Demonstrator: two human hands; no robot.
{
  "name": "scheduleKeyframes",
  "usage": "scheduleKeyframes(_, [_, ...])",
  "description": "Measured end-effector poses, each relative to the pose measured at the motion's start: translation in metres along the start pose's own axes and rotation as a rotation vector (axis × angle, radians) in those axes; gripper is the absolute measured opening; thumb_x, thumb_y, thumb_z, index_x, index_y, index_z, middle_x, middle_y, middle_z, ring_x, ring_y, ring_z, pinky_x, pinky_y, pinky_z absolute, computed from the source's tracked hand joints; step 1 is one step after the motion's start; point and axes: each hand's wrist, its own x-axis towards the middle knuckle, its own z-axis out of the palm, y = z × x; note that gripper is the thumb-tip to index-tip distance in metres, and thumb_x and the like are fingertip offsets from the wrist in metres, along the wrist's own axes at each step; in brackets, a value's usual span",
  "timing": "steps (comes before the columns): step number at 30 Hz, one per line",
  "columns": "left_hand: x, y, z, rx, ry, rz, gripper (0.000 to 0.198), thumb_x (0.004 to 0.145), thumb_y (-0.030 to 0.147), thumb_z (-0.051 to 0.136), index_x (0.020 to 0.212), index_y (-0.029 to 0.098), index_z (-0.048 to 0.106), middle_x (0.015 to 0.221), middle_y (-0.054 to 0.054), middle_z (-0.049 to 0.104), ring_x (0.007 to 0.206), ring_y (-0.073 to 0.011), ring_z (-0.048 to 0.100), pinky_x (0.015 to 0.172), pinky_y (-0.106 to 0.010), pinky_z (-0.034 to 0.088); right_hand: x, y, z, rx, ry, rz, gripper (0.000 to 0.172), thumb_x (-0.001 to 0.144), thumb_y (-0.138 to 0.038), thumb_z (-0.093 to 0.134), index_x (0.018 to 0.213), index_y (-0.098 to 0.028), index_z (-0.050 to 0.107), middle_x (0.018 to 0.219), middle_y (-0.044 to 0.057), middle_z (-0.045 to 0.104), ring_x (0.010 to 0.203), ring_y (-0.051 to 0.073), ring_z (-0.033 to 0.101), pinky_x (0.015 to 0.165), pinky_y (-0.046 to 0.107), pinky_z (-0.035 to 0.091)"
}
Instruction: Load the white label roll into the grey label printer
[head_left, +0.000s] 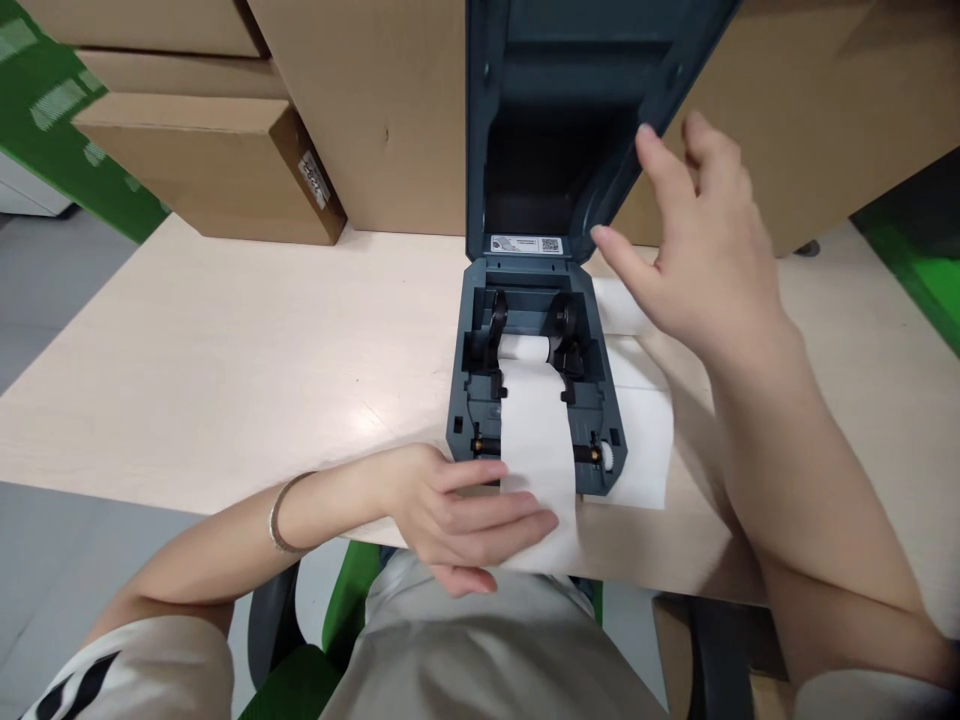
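A dark blue-grey label printer (459, 400) sits on the table with its lid (577, 70) raised upright. Inside it, a small white paper roll (523, 348) rests between two black holders. A white paper strip (536, 420) runs from the roll over the black roller (487, 446) and past the front edge. My left hand (472, 515) lies over the strip's near end, its fingers stretched out and slightly spread. By the lid's right edge is my right hand (705, 240), thumb and fingers apart, holding nothing; whether its fingertips touch the lid I cannot tell.
White paper sheets (641, 430) lie right of the printer, partly beneath it. A flat cardboard box (202, 170) stands at the back left of the pale table (262, 350). Large cardboard boxes (375, 110) rise behind the printer. The table's front edge runs close to my body.
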Motion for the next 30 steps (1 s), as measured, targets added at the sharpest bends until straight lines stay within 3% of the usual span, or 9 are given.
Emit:
scheduleKeyframes(4, [-0.004,-0.008,-0.011,0.221,0.152,-0.329,0.051,0.108,0.055,0.03,0.109,0.044,0.08,0.11,-0.001,0.08,0.113,-0.0252,0.068,0.101,-0.046,0.064,-0.009,-0.021,0.006,-0.024,0.075,-0.08,0.054,0.111,-0.048,0.043,0.145,-0.012,0.064,0.15,0.026,0.056,0.139,0.04,0.054,0.117,0.057,0.048])
scheduleKeyframes(6, [-0.003,-0.014,-0.016,0.293,0.119,-0.557,0.062,0.111,0.05,0.019,0.116,0.041,0.08,0.112,-0.006,0.075,0.111,-0.0265,0.066,0.097,-0.049,0.061,-0.016,-0.035,0.01,-0.055,0.001,-0.136,0.052,0.112,-0.045,0.037,0.136,-0.012,0.069,0.143,0.025,0.06,0.133,0.04,0.057,0.112,0.058,0.049])
scheduleKeyframes(8, [0.001,-0.019,-0.019,0.304,0.066,-0.785,0.059,0.113,0.048,0.024,0.124,0.034,0.08,0.112,-0.011,0.068,0.109,-0.0276,0.064,0.095,-0.051,0.056,-0.023,-0.046,0.016,-0.046,-0.118,-0.245,0.048,0.111,-0.042,0.041,0.131,-0.012,0.073,0.139,0.023,0.065,0.128,0.039,0.06,0.111,0.06,0.049])
scheduleKeyframes(10, [0.004,-0.023,-0.02,0.265,0.02,-0.922,0.054,0.114,0.045,0.031,0.129,0.027,0.079,0.105,-0.01,0.063,0.104,-0.0272,0.062,0.094,-0.051,0.051,-0.027,-0.052,0.024,0.004,-0.245,-0.384,0.041,0.108,-0.038,0.049,0.121,-0.013,0.078,0.125,0.018,0.074,0.12,0.036,0.066,0.116,0.061,0.048])
scheduleKeyframes(13, [0.006,-0.029,-0.023,0.169,-0.049,-0.947,0.059,0.116,0.052,0.028,0.13,0.023,0.078,0.092,-0.006,0.056,0.092,-0.0247,0.055,0.087,-0.046,0.046,-0.03,-0.051,0.032,0.066,-0.369,-0.51,0.038,0.108,-0.035,0.05,0.107,-0.015,0.082,0.105,0.01,0.079,0.111,0.028,0.071,0.131,0.058,0.039])
scheduleKeyframes(16, [0.006,-0.036,-0.027,0.087,-0.143,-0.98,0.068,0.114,0.062,0.024,0.14,0.023,0.073,0.091,-0.006,0.057,0.087,-0.0251,0.054,0.083,-0.044,0.046,-0.029,-0.046,0.033,0.071,-0.406,-0.538,0.039,0.109,-0.035,0.049,0.107,-0.015,0.082,0.105,0.01,0.08,0.115,0.028,0.073,0.136,0.062,0.032])
scheduleKeyframes(21, [0.004,-0.047,-0.033,-0.226,-0.242,-1.098,0.069,0.113,0.069,0.024,0.15,0.023,0.06,0.128,-0.012,0.073,0.11,-0.0261,0.07,0.096,-0.039,0.055,-0.026,-0.042,0.035,0.074,-0.426,-0.596,0.036,0.108,-0.029,0.047,0.108,-0.016,0.081,0.113,0.01,0.081,0.131,0.03,0.069,0.137,0.067,0.029])
scheduleKeyframes(24, [0.002,-0.051,-0.034,-0.292,-0.245,-1.103,0.069,0.111,0.073,0.028,0.144,0.022,0.061,0.126,-0.012,0.073,0.103,-0.024,0.073,0.09,-0.035,0.058,-0.022,-0.041,0.038,0.062,-0.451,-0.616,0.03,0.104,-0.025,0.051,0.108,-0.017,0.079,0.111,0.009,0.081,0.134,0.03,0.068,0.138,0.064,0.027])
scheduleKeyframes(30, [-0.002,-0.055,-0.03,-0.245,-0.182,-1.055,0.06,0.111,0.071,0.034,0.125,0.021,0.064,0.102,-0.007,0.071,0.07,-0.0167,0.062,0.069,-0.03,0.053,-0.022,-0.033,0.039,0.121,-0.479,-0.584,0.022,0.097,-0.024,0.054,0.102,-0.02,0.076,0.097,0.005,0.078,0.1,0.024,0.076,0.14,0.058,0.026])
